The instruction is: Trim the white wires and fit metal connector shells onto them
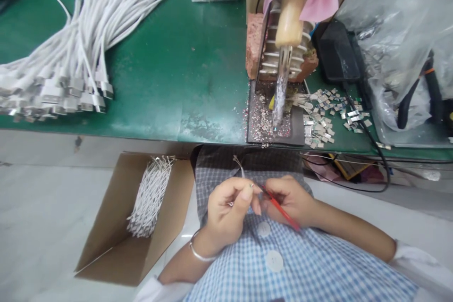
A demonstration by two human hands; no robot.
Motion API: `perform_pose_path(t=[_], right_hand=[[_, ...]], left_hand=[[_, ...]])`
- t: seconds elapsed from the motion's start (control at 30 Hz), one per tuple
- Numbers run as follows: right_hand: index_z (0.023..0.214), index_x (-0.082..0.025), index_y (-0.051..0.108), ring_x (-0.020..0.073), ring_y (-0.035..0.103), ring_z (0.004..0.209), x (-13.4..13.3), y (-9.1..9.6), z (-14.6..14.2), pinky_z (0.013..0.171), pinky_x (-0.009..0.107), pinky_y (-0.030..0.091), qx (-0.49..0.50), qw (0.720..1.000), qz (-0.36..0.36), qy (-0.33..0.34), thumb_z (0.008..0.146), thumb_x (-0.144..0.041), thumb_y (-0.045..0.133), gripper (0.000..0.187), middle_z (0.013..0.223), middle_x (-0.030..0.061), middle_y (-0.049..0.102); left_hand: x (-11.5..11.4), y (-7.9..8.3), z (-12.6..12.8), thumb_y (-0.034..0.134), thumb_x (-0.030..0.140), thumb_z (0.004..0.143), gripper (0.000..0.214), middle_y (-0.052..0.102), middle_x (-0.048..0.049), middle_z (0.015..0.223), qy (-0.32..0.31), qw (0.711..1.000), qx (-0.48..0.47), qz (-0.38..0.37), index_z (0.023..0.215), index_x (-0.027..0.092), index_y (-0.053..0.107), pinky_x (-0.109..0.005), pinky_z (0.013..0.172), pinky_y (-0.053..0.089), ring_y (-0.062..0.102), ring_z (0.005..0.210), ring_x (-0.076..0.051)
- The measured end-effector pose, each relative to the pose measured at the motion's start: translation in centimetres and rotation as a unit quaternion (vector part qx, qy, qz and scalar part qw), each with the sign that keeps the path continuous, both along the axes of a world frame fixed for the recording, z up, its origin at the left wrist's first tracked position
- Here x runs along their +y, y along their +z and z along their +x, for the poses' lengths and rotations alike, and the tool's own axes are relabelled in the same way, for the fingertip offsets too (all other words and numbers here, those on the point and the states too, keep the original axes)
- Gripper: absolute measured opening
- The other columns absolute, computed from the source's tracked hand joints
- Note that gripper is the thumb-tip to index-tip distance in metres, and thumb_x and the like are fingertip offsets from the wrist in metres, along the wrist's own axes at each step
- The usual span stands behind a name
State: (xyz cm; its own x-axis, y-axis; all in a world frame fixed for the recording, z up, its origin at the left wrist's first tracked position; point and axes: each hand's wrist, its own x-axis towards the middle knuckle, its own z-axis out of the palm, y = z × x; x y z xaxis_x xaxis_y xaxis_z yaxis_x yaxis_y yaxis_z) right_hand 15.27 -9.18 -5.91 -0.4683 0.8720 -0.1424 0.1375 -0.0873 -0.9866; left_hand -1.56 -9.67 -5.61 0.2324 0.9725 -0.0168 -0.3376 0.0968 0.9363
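Left hand [229, 205] pinches white cable [240, 166]; right hand [289, 200], at its three o'clock, grips red tool [283, 212]. A tool slip could nick the cable.

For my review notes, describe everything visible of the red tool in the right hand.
The red tool is slim, with a smooth, plastic-looking red length and a darker part at the end nearer the left hand. It is gripped in the right hand, whose fingers hide some of it. It slants across the picture, its red end lower and further right, in front of the blue-checked garment. Whether its dark end touches the left hand is unclear, as is its exact type.
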Motion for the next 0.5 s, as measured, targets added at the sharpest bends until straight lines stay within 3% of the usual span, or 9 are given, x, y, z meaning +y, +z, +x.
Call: perform_pose_path(t=[0.1,0.2,0.5], right_hand=[[0.056,-0.019,0.032,0.0040,0.023,0.045,0.63,-0.01,0.63,0.043,0.018,0.019,-0.083,0.986,0.142,0.010,0.081,-0.020,0.058,0.036,0.051,-0.0094,0.027],[0.057,-0.020,0.032,0.0052,0.025,0.046,0.88,-0.26,0.78,0.043,0.019,0.019,-0.114,0.970,0.217,0.008,0.085,-0.020,0.054,0.035,0.052,-0.0086,0.029],[0.058,-0.021,0.033,0.0078,0.026,0.047,0.94,-0.41,0.96,0.046,0.021,0.020,-0.130,0.957,0.259,0.007,0.083,-0.017,0.053,0.032,0.052,-0.0077,0.030]], left_hand=[[0.02,0.11,-0.15,0.055,0.030,0.094,0.020,0.062,0.0016,0.054,0.004,1.000,0.020,-0.005,0.088,0.017,0.068,-0.022,0.053,0.050,0.056,0.046,-0.010],[0.06,0.29,-0.17,0.055,0.034,0.094,0.023,0.060,0.0018,0.051,0.001,1.000,0.028,-0.007,0.086,0.016,0.068,-0.023,0.052,0.049,0.054,0.043,-0.010],[0.24,0.49,-0.13,0.056,0.033,0.093,0.023,0.060,0.0021,0.050,-0.006,1.000,0.018,-0.002,0.085,0.017,0.069,-0.025,0.054,0.049,0.052,0.042,-0.010]])
